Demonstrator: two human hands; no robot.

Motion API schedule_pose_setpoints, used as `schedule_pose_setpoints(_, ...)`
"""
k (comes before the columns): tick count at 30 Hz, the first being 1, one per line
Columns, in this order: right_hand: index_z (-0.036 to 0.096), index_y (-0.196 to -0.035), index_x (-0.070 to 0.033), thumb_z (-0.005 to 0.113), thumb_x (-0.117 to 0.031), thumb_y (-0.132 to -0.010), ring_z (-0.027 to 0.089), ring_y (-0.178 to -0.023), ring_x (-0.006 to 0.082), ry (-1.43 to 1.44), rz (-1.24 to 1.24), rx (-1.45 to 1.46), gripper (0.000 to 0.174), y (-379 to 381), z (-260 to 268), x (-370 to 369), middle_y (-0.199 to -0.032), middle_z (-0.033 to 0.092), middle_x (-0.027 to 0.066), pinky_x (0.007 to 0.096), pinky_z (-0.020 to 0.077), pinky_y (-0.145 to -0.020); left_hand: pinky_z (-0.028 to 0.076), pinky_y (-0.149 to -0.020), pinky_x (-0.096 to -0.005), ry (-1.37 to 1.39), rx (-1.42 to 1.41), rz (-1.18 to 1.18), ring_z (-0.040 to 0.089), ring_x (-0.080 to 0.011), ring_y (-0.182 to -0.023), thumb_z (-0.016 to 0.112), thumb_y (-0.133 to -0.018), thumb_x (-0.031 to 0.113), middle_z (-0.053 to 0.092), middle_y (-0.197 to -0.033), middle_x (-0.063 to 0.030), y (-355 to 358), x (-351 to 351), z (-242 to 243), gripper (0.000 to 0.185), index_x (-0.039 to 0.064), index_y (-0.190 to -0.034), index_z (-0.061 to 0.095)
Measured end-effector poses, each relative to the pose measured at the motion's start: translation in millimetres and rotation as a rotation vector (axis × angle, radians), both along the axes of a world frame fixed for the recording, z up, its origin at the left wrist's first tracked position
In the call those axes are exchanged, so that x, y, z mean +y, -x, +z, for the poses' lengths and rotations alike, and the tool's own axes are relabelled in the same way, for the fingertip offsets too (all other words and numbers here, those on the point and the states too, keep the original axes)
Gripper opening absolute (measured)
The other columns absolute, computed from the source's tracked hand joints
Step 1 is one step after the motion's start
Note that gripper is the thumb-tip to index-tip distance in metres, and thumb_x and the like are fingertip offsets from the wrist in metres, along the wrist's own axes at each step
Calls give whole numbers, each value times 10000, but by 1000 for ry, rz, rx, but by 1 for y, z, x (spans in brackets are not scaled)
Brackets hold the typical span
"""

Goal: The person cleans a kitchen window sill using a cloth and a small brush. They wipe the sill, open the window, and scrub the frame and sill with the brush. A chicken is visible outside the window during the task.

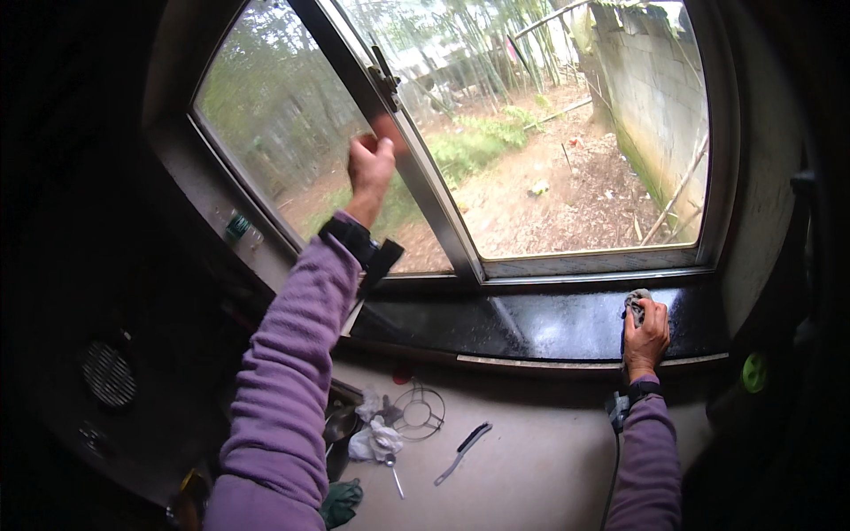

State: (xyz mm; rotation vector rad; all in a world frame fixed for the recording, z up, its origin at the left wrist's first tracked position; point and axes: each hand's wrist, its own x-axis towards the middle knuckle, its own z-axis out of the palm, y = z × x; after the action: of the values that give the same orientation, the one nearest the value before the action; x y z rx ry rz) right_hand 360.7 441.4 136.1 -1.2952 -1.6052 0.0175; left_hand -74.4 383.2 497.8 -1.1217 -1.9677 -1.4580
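My left hand (372,166) is raised before the window frame (425,192), its fingers curled; motion blur hides whether it touches the frame or holds anything. My right hand (647,337) grips a crumpled grey cloth (637,304) on the glossy black windowsill (544,322), near its right end. The sliding window's right pane (531,166) lies behind the two hands, with trees, bare ground and a block wall seen beyond it. A dark latch (386,78) sits on the middle upright, above my left hand.
On the pale counter below the sill lie a grey-handled brush (463,453), a round wire stand (420,413), a small metal spoon (396,475), crumpled white plastic (376,439) and a green cloth (341,503). A bright green round object (754,372) is at the right.
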Motion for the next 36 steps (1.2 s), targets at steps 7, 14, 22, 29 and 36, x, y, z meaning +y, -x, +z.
schedule_pose_setpoints(7, 625, -1045, -123, 781, -144, -805, 626, -1008, 303, 17, -5, -26, 287, 0, 0, 0, -1038, 604, 83, 416, 514, -863, 514, -932, -389, -117, -190, -262, 665, -295, -1043, 668, -860, 168, 698, -1116, -157, -4, 9, -29, 349, -26, -1147, 624)
schedule_pose_setpoints(14, 627, -1042, -112, 777, -159, -813, 621, -1022, 310, -31, 12, -56, 278, -1, -3, 2, -1048, 603, 90, 416, 512, -877, 515, -846, -316, -188, -153, -681, 640, -171, -902, 594, -907, 82, 698, -1026, -59, -106, 40, -38, 230, 3, -1101, 689)
schedule_pose_setpoints(22, 629, -1063, -109, 751, -174, -833, 623, -1014, 327, 30, 28, -35, 268, 0, 0, 1, -1047, 608, 98, 432, 508, -861, 514, -999, -399, 62, -189, -1218, 615, -344, -1170, 614, -925, 107, 485, -1418, -297, -308, 90, -58, 625, -137, -1450, 379)
schedule_pose_setpoints(29, 662, -1018, -124, 764, -193, -824, 639, -986, 340, 34, -3, -52, 230, 0, 6, -2, -1037, 630, 112, 441, 520, -852, 248, -1226, -462, -282, 262, -930, 341, -395, -1459, 699, -872, 58, 406, -1510, -235, -215, 4, -113, 689, -9, -1486, 393)
schedule_pose_setpoints(36, 654, -1050, -109, 760, -182, -826, 625, -1018, 344, 70, 31, -11, 259, 1, 8, -4, -1038, 616, 114, 448, 511, -869, 408, -1086, -446, -298, -69, 87, 516, -369, -1253, 647, -950, 201, 465, -1407, -245, 53, -66, -127, 602, -16, -1458, 407)
